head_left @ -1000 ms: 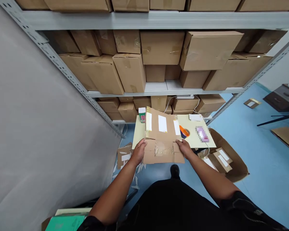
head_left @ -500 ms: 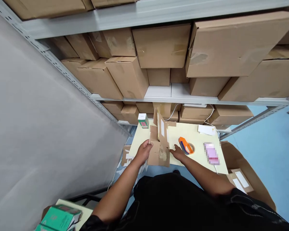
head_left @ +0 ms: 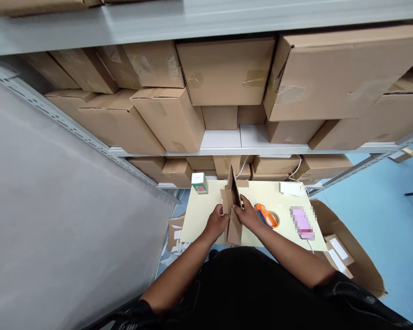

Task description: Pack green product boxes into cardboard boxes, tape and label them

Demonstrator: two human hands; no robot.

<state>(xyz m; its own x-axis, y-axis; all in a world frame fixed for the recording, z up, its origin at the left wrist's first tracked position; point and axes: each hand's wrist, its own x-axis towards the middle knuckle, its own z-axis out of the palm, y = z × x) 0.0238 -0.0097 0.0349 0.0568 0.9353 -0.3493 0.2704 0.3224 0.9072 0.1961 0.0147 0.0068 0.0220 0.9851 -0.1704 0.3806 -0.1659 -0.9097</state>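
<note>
A small brown cardboard box (head_left: 234,227), its flaps standing up, is held over the front of the pale yellow table (head_left: 199,227). My left hand (head_left: 217,223) is closed on its left side. On the right side, my right hand (head_left: 247,213) grips the box wall, thumb at the inner edge. The inside of the box is mostly hidden. Just right of my right hand lies an orange tape dispenser (head_left: 265,214) with a roll of tape. A white and green carton (head_left: 200,183) stands at the table's back left.
A phone (head_left: 302,222) with a cable and a white card (head_left: 292,188) lie on the table's right. Shelves full of cardboard boxes (head_left: 225,71) rise behind it. A large open carton (head_left: 361,263) stands on the floor at right, holding cardboard pieces.
My right hand has moved from the box's right edge to a grip on its wall. The cardboard has been turned and its sides drawn closer together. The view has shifted slightly.
</note>
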